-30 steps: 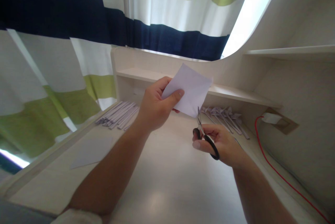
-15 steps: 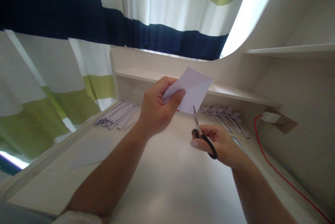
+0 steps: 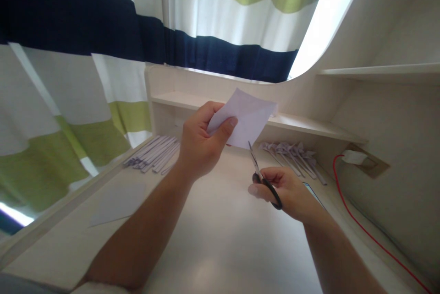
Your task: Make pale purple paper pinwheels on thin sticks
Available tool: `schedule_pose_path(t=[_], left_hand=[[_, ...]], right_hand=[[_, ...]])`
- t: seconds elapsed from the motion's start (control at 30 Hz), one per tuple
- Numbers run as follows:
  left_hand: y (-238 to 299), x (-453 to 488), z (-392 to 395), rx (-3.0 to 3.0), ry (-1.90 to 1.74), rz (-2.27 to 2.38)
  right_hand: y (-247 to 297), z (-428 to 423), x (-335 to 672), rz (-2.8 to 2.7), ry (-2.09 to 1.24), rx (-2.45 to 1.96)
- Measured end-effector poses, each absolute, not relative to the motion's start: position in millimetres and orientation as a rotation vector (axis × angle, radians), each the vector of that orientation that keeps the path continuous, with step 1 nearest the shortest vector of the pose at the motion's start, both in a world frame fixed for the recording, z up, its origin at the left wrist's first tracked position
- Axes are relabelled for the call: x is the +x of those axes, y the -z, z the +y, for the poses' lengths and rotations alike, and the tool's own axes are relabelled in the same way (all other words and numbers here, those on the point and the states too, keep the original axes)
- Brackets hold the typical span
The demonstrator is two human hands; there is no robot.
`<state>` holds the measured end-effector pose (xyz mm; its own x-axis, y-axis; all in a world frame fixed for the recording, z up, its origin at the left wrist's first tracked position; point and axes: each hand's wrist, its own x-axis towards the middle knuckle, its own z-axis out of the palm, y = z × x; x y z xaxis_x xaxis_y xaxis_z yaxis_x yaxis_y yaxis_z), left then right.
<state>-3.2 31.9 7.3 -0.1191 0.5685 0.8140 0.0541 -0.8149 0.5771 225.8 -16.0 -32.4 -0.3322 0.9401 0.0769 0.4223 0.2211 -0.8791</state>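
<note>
My left hand [image 3: 199, 145] is raised above the desk and pinches a small sheet of white paper [image 3: 247, 117] between thumb and fingers. My right hand [image 3: 287, 191] grips black-handled scissors [image 3: 263, 177], fingers through the loops. The blades point up and touch the lower edge of the paper. Both hands hover over the pale desk [image 3: 220, 239].
A bundle of folded paper strips [image 3: 154, 152] lies at the back left of the desk, and a row of small folded paper pieces [image 3: 295, 154] at the back right. A flat sheet [image 3: 117, 202] lies on the left. A red cable [image 3: 364, 230] runs along the right wall. Striped curtains hang behind.
The scissor tips have moved left along the paper's lower edge, and my right hand shifted slightly left. The paper has tilted a little in my left hand.
</note>
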Motion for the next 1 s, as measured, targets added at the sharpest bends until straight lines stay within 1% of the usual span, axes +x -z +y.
schedule_pose_path(t=[0.13,0.47,0.7,1.0], left_hand=[[-7.8,-3.1,32.2,1.769,-1.971,0.672],[-12.3,-0.5,34.8,1.568,-1.744,0.582],[-11.8,0.0,36.4,1.57,-1.745,0.579],[-5.6,5.0,40.5,1.601,-1.759,0.541]], right_hand=[[32.0,-16.7,226.3,-1.844,-1.046,-1.295],[29.8,-17.3,226.5,-1.82,-1.143,-1.203],[30.1,-18.3,225.1,-1.779,-1.227,-1.174],[30.3,-17.8,225.7,-1.766,-1.252,-1.18]])
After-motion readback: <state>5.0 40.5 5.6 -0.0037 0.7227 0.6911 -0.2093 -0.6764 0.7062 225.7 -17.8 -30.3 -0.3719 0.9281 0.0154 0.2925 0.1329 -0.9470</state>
